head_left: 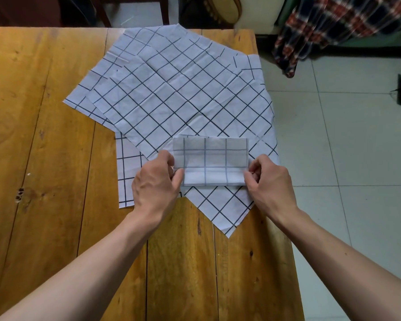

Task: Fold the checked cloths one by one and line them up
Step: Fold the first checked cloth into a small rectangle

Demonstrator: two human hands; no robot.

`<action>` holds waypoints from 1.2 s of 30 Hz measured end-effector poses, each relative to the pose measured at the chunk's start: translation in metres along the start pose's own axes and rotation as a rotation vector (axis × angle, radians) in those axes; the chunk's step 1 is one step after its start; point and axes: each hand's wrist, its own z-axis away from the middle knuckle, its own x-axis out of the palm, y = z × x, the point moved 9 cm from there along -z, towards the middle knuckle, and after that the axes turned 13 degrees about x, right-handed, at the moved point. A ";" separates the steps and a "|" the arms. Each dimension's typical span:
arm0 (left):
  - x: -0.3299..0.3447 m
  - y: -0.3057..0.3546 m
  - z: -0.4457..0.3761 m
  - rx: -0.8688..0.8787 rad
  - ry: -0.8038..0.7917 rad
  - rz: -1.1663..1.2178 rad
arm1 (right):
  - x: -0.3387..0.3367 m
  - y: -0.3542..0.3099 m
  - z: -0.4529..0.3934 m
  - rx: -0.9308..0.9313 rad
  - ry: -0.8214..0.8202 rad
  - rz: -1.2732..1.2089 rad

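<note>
A small folded white cloth with dark check lines (210,161) is held just above a pile of unfolded checked cloths (171,89). My left hand (156,181) pinches its left edge and my right hand (270,181) pinches its right edge. The folded cloth looks blurred, its upper part thin and see-through. The pile of several spread cloths lies overlapping at different angles across the middle and right of the wooden table (44,135). One cloth's corner points toward me at the front; another hangs past the table's right edge.
The left half of the table is bare wood with a knot hole (20,195). Right of the table is tiled floor (345,147). A plaid blanket (338,26) hangs at the upper right, a dark chair (134,10) stands behind the table.
</note>
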 end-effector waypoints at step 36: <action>0.050 0.017 -0.018 0.375 -0.580 -0.308 | 0.050 -0.017 -0.014 -0.393 -0.321 0.617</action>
